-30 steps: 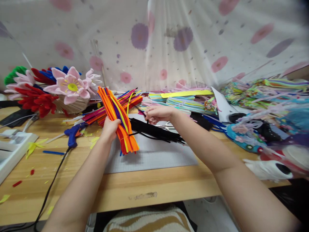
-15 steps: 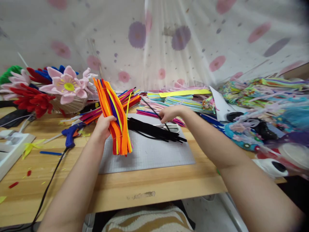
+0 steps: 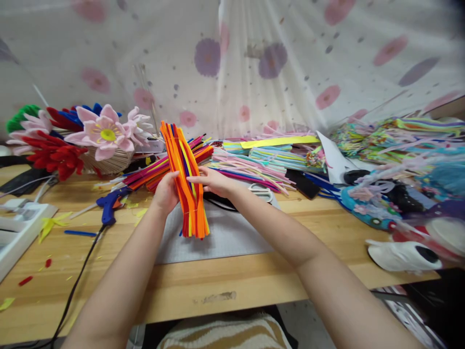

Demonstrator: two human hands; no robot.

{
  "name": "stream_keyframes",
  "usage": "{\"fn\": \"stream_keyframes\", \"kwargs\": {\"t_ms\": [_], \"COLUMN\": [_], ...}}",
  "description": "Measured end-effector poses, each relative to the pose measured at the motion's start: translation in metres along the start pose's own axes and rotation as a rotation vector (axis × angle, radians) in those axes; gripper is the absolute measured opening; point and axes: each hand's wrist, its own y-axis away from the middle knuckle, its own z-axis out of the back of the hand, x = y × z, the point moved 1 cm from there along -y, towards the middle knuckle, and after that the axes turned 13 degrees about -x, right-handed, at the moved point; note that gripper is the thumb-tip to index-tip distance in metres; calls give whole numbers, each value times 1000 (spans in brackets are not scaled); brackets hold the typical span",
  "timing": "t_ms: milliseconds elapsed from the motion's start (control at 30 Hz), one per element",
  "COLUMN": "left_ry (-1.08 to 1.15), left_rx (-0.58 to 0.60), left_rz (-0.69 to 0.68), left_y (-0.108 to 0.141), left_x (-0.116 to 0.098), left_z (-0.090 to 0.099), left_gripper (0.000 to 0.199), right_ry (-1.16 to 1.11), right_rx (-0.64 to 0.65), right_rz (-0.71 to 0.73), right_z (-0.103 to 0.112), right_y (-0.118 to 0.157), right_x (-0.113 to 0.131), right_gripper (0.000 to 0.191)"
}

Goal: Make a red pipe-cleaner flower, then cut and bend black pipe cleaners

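A bundle of mostly orange pipe cleaners (image 3: 187,201), with some yellow, red and blue ones, stands upright above the grey cutting mat (image 3: 225,242). My left hand (image 3: 167,195) grips it from the left side. From the right, my right hand (image 3: 215,183) has its fingers on the bundle's middle, where the strands bulge apart. Black pipe cleaners (image 3: 222,203) lie on the mat, mostly hidden behind my right forearm. White scissor handles (image 3: 262,193) show just beyond that arm.
A blue glue gun (image 3: 109,203) and a white power strip (image 3: 27,228) lie on the left. Behind them are pipe-cleaner flowers (image 3: 107,133). Pastel pipe cleaners (image 3: 250,167) line the back. A white spool (image 3: 403,254) lies near the right front edge.
My right hand has let go of a black pipe cleaner and moved left onto the orange bundle. My left hand and the bundle have shifted slightly right.
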Motion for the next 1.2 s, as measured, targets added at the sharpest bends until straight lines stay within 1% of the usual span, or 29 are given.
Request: {"fn": "stream_keyframes", "kwargs": {"t_ms": [100, 167, 233, 300, 367, 433, 500, 567, 633, 733, 800, 900, 1000, 1067, 1200], "left_ry": [-13, -23, -34, -71, -137, -211, -259, -285, -313, -372, -361, -267, -176, -129, -113], "left_rx": [76, 125, 146, 126, 72, 37, 24, 32, 18, -13, -9, 26, 51, 62, 60], "left_rz": [-30, -35, -57, -89, -88, -69, -97, -146, -159, -115, -36, 118, 230, 272, 292], "left_y": [5, 7, 7, 4, 1, -1, -1, 1, 2, 0, -2, -5, -5, -4, -4], "left_x": [-1, 0, 1, 3, 7, 13, 18, 23, 26, 27, 27, 27, 24, 22, 21], "left_z": [-11, -17, -21, -22, -22, -23, -25, -28, -31, -29, -25, -17, -11, -9, -10], "left_gripper": [39, 38, 35, 34, 35, 39, 46, 50, 46, 29, 25, 33, 39, 42, 43], "right_ry": [105, 183, 172, 56, -88, -178, -211, -217, -209, -184, -177, -188, -208, -213, -178], "right_rx": [-72, -142, -170, -160, -151, -138, -86, -24, 7, -42, -108, -152, -129, -113, -97], "right_rz": [172, 204, 136, -5, -145, -213, -212, -169, -124, -101, -120, -157, -170, -175, -163], "right_z": [-6, -3, 4, 13, 21, 26, 29, 31, 35, 43, 48, 51, 53, 55, 54], "right_y": [2, 1, -2, -6, -7, -6, -2, 3, 7, 10, 10, 10, 9, 9, 11], "right_x": [0, -2, -4, -7, -9, -11, -13, -16, -19, -23, -26, -27, -28, -29, -30], "right_gripper": [42, 43, 32, 20, 20, 24, 28, 29, 33, 41, 42, 42, 42, 41, 39]}}
